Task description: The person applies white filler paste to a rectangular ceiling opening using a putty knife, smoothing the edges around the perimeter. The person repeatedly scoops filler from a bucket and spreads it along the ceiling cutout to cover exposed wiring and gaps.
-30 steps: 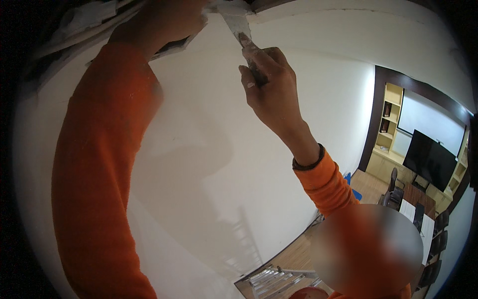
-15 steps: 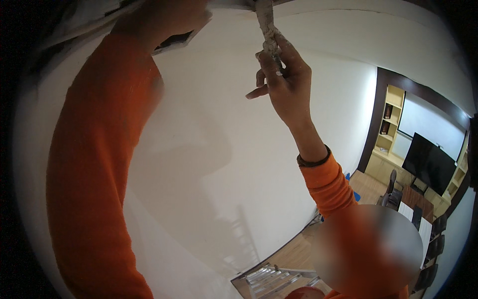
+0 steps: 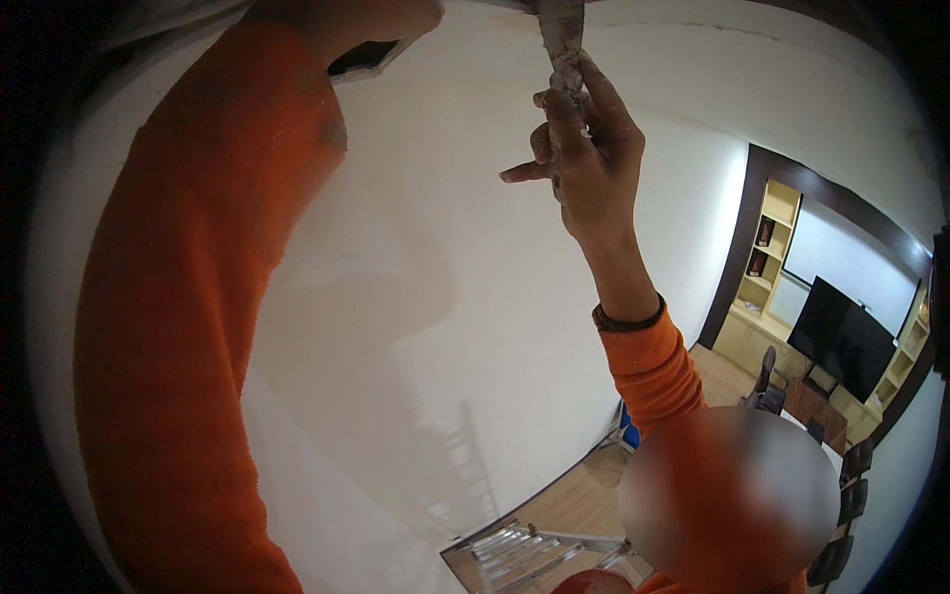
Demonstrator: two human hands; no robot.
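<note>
My right hand (image 3: pixel 604 163) is raised high in the middle, its fingers closed around the handle of a putty knife (image 3: pixel 562 30). The knife points up, its handle and lower blade caked with pale, dried-looking filler; the blade's end is cut off by the top edge. One finger of this hand sticks out to the left. My left hand (image 3: pixel 374 22) reaches up at the upper left, its fingers lost beyond the picture's top and in shadow. A dark opening with a pale rim (image 3: pixel 366 59) lies just below it. Both arms wear orange sleeves.
A white wall (image 3: pixel 475 297) fills the middle, with arm and ladder shadows on it. Below stand a metal ladder (image 3: pixel 529 554) and a reddish round object (image 3: pixel 594 582). Far right are a black screen (image 3: pixel 844 332), shelves (image 3: pixel 770 247), a table (image 3: pixel 816 411) and dark chairs (image 3: pixel 853 500). A blurred disc covers the lower right.
My right hand and the putty knife have shifted slightly right in the picture. My left hand has moved a little up and to the right. The room view has shifted slightly.
</note>
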